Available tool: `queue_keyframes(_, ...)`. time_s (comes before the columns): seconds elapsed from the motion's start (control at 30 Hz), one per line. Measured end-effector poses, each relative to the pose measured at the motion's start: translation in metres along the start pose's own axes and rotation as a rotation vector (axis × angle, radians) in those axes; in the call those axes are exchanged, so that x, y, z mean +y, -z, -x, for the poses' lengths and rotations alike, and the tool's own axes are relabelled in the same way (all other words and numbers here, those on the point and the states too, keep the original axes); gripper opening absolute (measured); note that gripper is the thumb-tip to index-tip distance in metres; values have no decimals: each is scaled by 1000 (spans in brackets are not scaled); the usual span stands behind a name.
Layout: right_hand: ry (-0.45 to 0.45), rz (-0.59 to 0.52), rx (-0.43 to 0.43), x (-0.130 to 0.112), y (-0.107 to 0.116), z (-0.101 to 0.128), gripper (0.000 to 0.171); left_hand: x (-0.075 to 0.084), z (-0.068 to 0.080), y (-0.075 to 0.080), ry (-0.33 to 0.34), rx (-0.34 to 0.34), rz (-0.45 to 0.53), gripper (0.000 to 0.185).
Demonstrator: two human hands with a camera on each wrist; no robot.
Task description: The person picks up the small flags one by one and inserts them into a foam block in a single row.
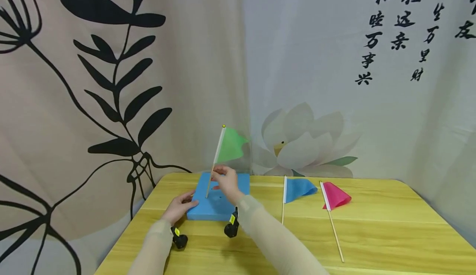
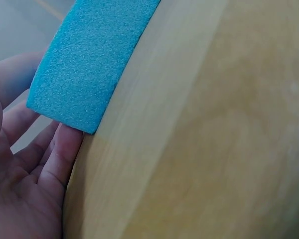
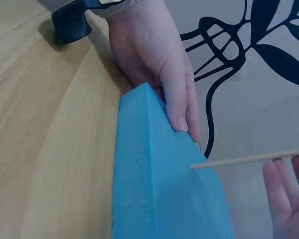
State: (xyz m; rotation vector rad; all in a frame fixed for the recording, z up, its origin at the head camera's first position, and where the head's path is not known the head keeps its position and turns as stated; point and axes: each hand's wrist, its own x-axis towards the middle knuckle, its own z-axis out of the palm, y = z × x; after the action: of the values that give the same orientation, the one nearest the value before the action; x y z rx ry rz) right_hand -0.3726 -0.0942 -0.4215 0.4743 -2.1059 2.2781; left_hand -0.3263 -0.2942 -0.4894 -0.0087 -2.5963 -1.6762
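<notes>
A blue foam block (image 1: 213,212) lies on the wooden table, with several small holes in its top. My left hand (image 1: 179,208) holds its left side. In the right wrist view, the thumb of the left hand (image 3: 154,55) lies on the top face. My right hand (image 1: 227,182) pinches the thin wooden stick of a small green flag (image 1: 231,144) above the block. The stick leans slightly, and its lower end (image 3: 197,166) meets the foam's top; how deep it sits cannot be told.
Right of the block, a blue flag (image 1: 299,189) and a pink flag (image 1: 336,195) lie on the table (image 1: 390,225). My right forearm covers the lower stick of the blue one. A printed curtain (image 1: 208,60) hangs behind the table.
</notes>
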Motion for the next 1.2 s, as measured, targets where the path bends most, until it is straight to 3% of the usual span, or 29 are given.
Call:
queue_keyframes(0.23, -3, -43, -2, 5, 17, 3, 24, -1, 1, -1, -8, -4, -4, 63)
queue_keyframes(0.43, 18, -50, -37, -13, 58, 23, 22, 3, 2, 1, -18, -24, 1, 62)
queue_keyframes(0.6, 35, 35, -62, -36, 96, 48, 20, 1, 4, 6, -10, -51, -2, 64)
queue_keyframes(0.7, 24, 98, -60, -38, 124, 55, 23, -1, 3, 5, 0, -60, 26, 66)
queue_keyframes(0.97, -114, 219, 46, -14, 205, 70, 27, 1, 4, 0, 10, -74, 27, 66)
queue_keyframes(1.2, -307, 325, -27, 0, 234, 89, 30, 0, 2, 4, 14, -70, 25, 64)
